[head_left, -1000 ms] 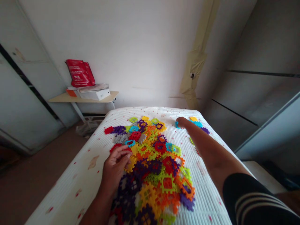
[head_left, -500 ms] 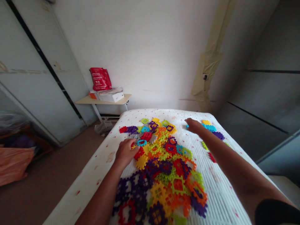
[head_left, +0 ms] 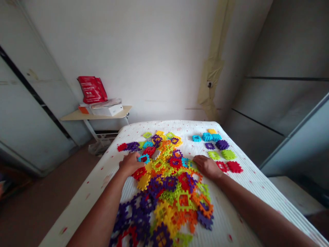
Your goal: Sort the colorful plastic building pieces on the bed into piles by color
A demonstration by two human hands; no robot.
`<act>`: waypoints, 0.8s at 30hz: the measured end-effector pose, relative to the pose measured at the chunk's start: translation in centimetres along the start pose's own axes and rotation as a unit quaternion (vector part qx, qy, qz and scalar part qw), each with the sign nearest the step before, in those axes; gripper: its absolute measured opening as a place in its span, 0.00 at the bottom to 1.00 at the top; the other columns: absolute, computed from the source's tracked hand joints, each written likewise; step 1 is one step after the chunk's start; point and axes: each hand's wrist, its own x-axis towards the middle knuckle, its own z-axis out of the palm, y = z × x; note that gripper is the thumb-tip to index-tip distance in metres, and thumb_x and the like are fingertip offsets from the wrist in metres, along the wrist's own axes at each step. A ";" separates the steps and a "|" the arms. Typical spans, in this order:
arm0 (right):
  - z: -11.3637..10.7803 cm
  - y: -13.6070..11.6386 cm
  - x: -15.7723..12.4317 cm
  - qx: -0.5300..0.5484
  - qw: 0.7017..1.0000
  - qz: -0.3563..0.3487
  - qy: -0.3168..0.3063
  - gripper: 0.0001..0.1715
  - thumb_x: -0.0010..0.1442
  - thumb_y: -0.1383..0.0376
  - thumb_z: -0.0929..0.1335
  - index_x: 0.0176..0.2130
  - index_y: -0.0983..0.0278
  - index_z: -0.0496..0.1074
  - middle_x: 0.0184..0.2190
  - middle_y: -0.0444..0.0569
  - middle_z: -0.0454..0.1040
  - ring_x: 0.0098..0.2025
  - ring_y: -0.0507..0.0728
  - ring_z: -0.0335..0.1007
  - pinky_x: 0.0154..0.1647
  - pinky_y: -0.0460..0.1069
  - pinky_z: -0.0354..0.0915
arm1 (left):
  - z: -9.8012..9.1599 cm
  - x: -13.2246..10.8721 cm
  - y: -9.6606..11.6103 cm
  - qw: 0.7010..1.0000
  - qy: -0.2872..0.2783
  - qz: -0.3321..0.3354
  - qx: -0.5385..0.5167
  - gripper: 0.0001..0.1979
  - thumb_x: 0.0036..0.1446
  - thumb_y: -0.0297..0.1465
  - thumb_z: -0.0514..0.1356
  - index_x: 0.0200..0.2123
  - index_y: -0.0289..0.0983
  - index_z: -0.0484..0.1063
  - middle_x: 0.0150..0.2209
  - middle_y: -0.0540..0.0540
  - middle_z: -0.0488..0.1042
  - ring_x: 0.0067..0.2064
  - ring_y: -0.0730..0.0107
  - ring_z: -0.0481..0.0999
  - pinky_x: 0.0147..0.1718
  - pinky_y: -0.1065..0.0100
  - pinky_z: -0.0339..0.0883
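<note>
A big heap of coloured interlocking plastic tiles (head_left: 169, 181) covers the middle of a white ribbed mattress (head_left: 244, 192). My left hand (head_left: 130, 163) rests on the heap's left edge with fingers curled, touching a cyan tile (head_left: 144, 158) and a red one. My right hand (head_left: 207, 166) lies on the heap's right edge, fingers bent down onto the tiles. Whether either hand grips a piece is hidden. To the right lie sorted tiles: cyan tiles (head_left: 207, 137), purple tiles (head_left: 217, 144), green tiles (head_left: 222, 155) and red tiles (head_left: 228, 166).
A small side table (head_left: 95, 115) with a red bag (head_left: 92, 90) and white boxes stands by the far wall at the left. Grey cabinet doors line both sides. Brown floor shows to the left of the mattress.
My right hand has come back from the cyan tiles at the far right to the heap's right edge. My left hand slid farther up the heap's left side. The camera shifted.
</note>
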 end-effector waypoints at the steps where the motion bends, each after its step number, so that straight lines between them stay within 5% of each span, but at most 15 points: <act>1: 0.1 0.0 0.0 0.003 1.000 0.001 0.008 0.16 0.61 0.71 0.57 0.40 0.66 0.72 0.40 0.54 0.74 0.43 0.55 0.70 0.44 0.49 0.65 | 0.1 -0.2 0.2 1.000 0.002 0.003 0.001 0.13 0.32 0.31 0.64 0.28 0.41 0.69 0.25 0.51 0.72 0.32 0.62 0.72 0.29 0.68 0.56; 7: 0.5 0.1 0.3 0.017 0.999 0.030 0.018 0.15 0.61 0.71 0.57 0.40 0.65 0.71 0.38 0.53 0.74 0.41 0.54 0.70 0.43 0.48 0.65 | 0.5 -1.9 0.8 0.998 0.051 0.022 -0.031 0.08 0.44 0.31 0.57 0.32 0.41 0.68 0.27 0.51 0.73 0.31 0.67 0.73 0.30 0.70 0.59; 12: -0.4 -0.6 0.7 0.054 0.994 0.054 0.076 0.15 0.60 0.69 0.59 0.42 0.65 0.71 0.39 0.53 0.74 0.40 0.55 0.72 0.41 0.48 0.66 | 0.2 -4.7 2.1 0.950 0.024 0.003 -0.312 0.13 0.42 0.35 0.61 0.34 0.37 0.71 0.26 0.50 0.73 0.28 0.69 0.72 0.29 0.70 0.62; 17: -2.9 -6.2 2.6 0.127 0.981 -0.038 0.140 0.18 0.60 0.64 0.62 0.50 0.64 0.67 0.49 0.54 0.71 0.50 0.56 0.67 0.49 0.50 0.64 | 0.7 -7.0 3.8 0.900 -0.041 -0.040 -0.431 0.13 0.39 0.35 0.64 0.29 0.34 0.72 0.19 0.53 0.67 0.21 0.77 0.63 0.22 0.73 0.55; 20: -4.0 -10.5 4.1 0.109 0.983 -0.114 0.092 0.28 0.57 0.62 0.65 0.57 0.63 0.61 0.56 0.55 0.64 0.56 0.58 0.61 0.52 0.53 0.63 | 1.1 -7.6 4.3 0.890 -0.063 -0.045 -0.449 0.12 0.37 0.35 0.65 0.27 0.34 0.72 0.19 0.53 0.67 0.21 0.77 0.63 0.23 0.73 0.55; 24: -4.2 -14.0 5.6 0.045 0.991 -0.122 0.037 0.35 0.54 0.59 0.68 0.58 0.65 0.59 0.56 0.59 0.63 0.53 0.62 0.62 0.49 0.55 0.64 | 1.5 -8.0 4.4 0.883 -0.079 -0.057 -0.458 0.11 0.37 0.34 0.65 0.26 0.35 0.71 0.18 0.54 0.67 0.21 0.76 0.64 0.22 0.73 0.56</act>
